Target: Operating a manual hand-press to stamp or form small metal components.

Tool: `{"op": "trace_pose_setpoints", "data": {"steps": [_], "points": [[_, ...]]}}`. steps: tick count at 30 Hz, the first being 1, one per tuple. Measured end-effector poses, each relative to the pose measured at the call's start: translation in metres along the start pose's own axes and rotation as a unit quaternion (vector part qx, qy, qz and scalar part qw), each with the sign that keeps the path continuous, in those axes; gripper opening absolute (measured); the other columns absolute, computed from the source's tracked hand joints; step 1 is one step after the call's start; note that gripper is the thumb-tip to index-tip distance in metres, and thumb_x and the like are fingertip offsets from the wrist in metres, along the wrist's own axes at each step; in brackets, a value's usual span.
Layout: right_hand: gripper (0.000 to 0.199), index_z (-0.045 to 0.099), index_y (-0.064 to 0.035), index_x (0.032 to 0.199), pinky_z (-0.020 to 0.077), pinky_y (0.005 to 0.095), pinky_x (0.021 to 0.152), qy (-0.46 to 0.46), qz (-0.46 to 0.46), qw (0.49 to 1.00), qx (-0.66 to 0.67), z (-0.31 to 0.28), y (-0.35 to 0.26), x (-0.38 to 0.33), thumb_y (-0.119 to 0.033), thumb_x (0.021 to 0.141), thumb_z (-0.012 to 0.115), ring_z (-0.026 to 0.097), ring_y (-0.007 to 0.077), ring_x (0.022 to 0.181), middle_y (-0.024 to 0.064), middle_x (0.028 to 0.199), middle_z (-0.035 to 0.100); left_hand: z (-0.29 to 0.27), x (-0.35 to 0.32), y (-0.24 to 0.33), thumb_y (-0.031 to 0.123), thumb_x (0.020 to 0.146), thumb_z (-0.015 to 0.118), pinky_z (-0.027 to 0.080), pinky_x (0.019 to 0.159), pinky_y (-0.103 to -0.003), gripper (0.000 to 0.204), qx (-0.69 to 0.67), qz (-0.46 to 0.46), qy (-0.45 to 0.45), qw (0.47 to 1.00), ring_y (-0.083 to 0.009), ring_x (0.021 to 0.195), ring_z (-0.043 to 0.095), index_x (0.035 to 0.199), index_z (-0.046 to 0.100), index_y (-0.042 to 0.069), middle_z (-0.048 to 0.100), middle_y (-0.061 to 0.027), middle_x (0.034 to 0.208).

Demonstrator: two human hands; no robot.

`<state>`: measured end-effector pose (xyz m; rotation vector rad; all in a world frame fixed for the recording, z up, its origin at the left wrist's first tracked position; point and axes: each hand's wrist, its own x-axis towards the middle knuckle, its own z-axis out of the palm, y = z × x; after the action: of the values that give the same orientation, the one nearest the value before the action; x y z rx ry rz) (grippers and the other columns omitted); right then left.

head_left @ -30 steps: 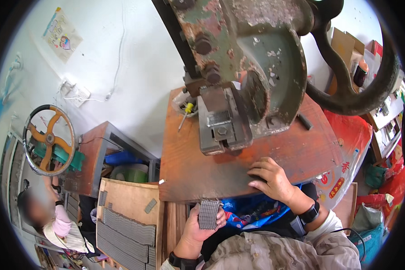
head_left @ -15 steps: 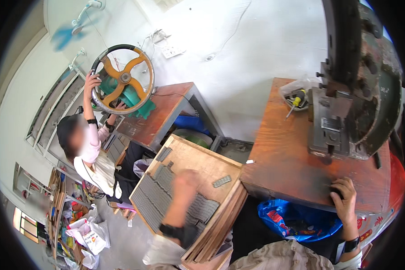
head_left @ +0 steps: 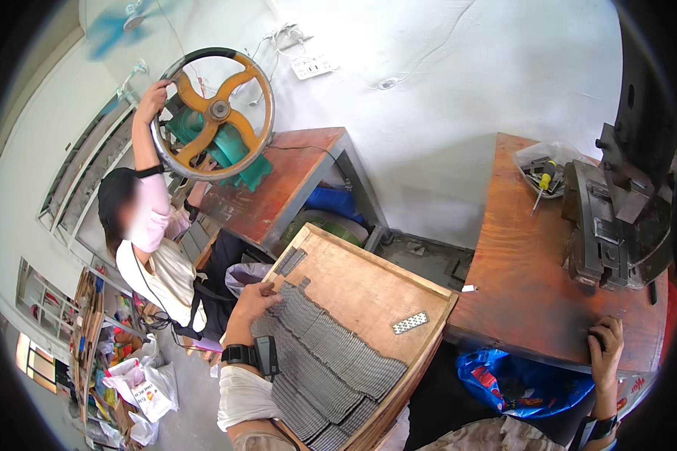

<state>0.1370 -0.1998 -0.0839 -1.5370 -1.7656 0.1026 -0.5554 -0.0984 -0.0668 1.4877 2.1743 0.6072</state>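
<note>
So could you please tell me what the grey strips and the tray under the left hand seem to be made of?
The grey strips, which the left hand touches, look like dull perforated metal, judging by their grid texture. The tray looks like bare plywood: pale brown grain and a raised wooden rim.

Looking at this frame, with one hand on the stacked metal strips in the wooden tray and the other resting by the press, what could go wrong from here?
1. The left hand lies on overlapping rows of grey metal strips in the wooden tray; thin edges could cut bare fingers, or a nudge could disorder the rows.
2. The right hand rests at the workbench edge near the press while the view faces away from it.
3. A loose perforated strip near the tray's rim might slide off.
</note>
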Motion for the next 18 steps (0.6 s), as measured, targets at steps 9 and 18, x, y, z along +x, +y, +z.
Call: {"op": "trace_pose_setpoints", "data": {"steps": [9,18], "points": [[0.013,0.055,0.0009,0.081,0.0406,0.0384,0.079,0.015,-0.018,0.999,-0.036,0.007,0.007,-0.003,0.002,0.07,0.061,0.049,0.0308,0.086,0.0145,0.088,0.05,-0.004,0.021,-0.009,0.008,0.061,0.084,0.05,0.079,-0.031,0.051,0.01,0.002,-0.065,0.998,-0.0204,0.086,0.063,0.106,0.064,-0.005,0.068,-0.0137,0.095],[0.013,0.054,0.0011,0.081,0.0414,0.039,0.076,0.022,-0.011,0.998,-0.053,0.009,0.005,-0.004,0.003,0.07,0.061,0.05,0.0316,0.084,0.0155,0.088,0.05,0.004,0.005,0.009,0.014,0.06,0.072,0.05,0.081,-0.035,0.059,0.156,0.071,-0.057,0.984,-0.0328,0.09,0.065,0.114,0.059,-0.006,0.065,-0.026,0.095]]}}
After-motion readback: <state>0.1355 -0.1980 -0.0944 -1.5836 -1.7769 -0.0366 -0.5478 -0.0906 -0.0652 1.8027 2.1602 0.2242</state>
